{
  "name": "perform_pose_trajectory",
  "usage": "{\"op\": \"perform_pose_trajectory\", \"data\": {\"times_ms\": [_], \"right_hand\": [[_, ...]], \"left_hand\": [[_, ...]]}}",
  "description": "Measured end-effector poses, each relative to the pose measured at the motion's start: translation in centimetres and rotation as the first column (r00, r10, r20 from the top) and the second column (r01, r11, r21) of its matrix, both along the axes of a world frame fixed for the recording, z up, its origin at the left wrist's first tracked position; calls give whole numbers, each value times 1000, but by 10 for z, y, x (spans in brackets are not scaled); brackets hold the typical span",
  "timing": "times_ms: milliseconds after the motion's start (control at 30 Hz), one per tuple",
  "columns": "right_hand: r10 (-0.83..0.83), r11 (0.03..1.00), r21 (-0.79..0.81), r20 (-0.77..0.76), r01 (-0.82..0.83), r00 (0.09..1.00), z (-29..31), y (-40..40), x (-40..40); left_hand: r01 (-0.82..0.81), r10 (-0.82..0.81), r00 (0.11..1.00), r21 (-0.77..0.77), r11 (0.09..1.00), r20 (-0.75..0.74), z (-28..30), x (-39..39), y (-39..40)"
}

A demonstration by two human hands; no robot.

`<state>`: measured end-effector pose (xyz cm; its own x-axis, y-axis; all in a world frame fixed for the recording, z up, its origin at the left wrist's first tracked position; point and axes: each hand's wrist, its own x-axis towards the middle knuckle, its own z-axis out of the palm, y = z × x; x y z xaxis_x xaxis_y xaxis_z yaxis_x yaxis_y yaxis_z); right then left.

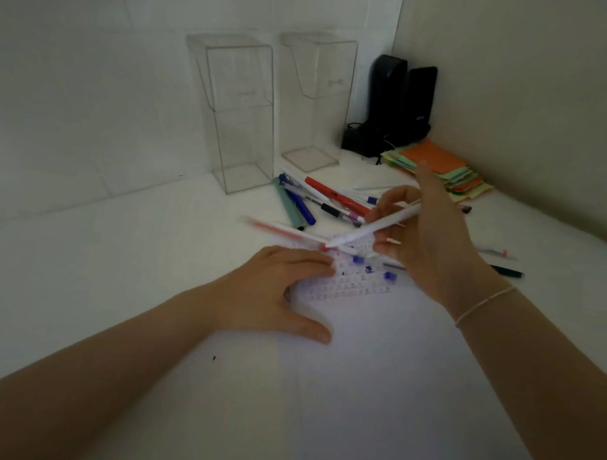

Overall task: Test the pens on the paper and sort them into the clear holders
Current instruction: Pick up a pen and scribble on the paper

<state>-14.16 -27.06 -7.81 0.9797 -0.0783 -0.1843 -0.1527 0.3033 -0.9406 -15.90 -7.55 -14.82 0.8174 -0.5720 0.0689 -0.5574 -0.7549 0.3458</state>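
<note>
Right grip carrying a white pen, tip slanting down-left over the paper.

Your left hand point(280, 284) is lying open, flat on the paper point(372, 372); your right hand point(423, 240) is pinching the white pen point(379, 225), barrel running from tip up-right. Beyond, the pen pile point(317, 201) is lying on the desk point(97, 281); both clear holders point(239, 115) are standing empty, up-left of the grip.

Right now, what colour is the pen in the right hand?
White: the pen in the right hand shows best in the head view.
</note>
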Motion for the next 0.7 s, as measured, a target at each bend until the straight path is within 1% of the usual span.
{"op": "perform_pose_trajectory", "data": {"times_ms": [33,100,133,167,200,267,300,333,400,467,533,600,667,700], "right_hand": [[22,1000,-1,-4,-22,1000,-1,2,-2],[82,990,112,0,-81,997,-7,9,-4],[103,981,161,29,-106,994,-12,14,-5],[106,979,165,72,-116,992,-19,20,-6],[77,986,141,114,-93,990,-27,25,-5],[-52,998,37,168,46,984,-44,34,-5],[-100,995,23,167,97,981,-50,38,-6],[-111,993,46,152,105,982,-55,41,-8],[-59,994,101,139,46,989,-60,45,-11],[5,1000,27,158,-10,987,-62,45,-13],[34,997,-68,177,-22,984,-63,45,-13],[33,974,-225,203,14,979,-65,46,-15],[-1,916,-390,220,89,975,-67,47,-15],[-20,885,-447,239,128,971,-69,47,-16]], "left_hand": [[7,-7,1000,-7,1000,17,-2,2,-1],[11,-10,1000,-44,999,20,-5,4,-2],[11,-10,1000,-67,998,14,-7,5,-2],[18,-17,1000,-87,996,15,-8,6,-1],[27,-25,999,-99,995,20,-9,8,0],[54,-51,998,-95,994,32,-9,9,2],[74,-72,997,-88,993,30,-9,9,3],[102,-99,995,-92,991,30,-6,8,4],[129,-127,992,-131,983,26,-1,5,6],[95,-96,995,-151,984,0,2,3,7],[67,-68,998,-138,988,-4,2,3,7],[48,-51,999,-111,993,-19,0,3,7],[25,-28,999,-71,997,-35,-2,5,8],[16,-18,999,-49,999,-38,-3,5,8]]}}
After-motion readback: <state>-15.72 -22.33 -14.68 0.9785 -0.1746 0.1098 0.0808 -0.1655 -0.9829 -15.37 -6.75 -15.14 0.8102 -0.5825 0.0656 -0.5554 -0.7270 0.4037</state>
